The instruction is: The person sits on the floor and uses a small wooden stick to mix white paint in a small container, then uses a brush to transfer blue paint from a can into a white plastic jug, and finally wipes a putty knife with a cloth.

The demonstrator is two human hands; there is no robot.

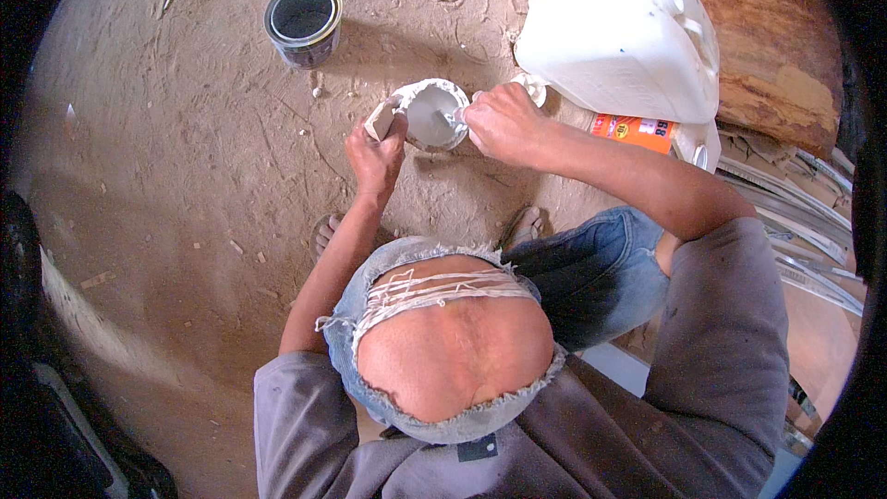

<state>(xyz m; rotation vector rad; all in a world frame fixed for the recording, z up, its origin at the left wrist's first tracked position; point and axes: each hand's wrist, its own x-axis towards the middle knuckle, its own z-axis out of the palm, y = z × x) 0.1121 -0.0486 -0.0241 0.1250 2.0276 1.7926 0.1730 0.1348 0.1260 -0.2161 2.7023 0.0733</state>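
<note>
A small round tub of whitish, wet-looking stuff is on the sandy ground in front of me, its rim caked with white. At its left side is my left hand, closed around a small pale flat block, the fingers close to the tub's rim. My right hand is closed at the right rim. From its fingers a short whitish-blue tip reaches into the tub; what kind of thing it is stays hidden by the fingers.
An open metal can with a dark inside stands farther off to the left. On the right lie a large white jerrycan, an orange printed package, a broad brown wooden board and several thin strips.
</note>
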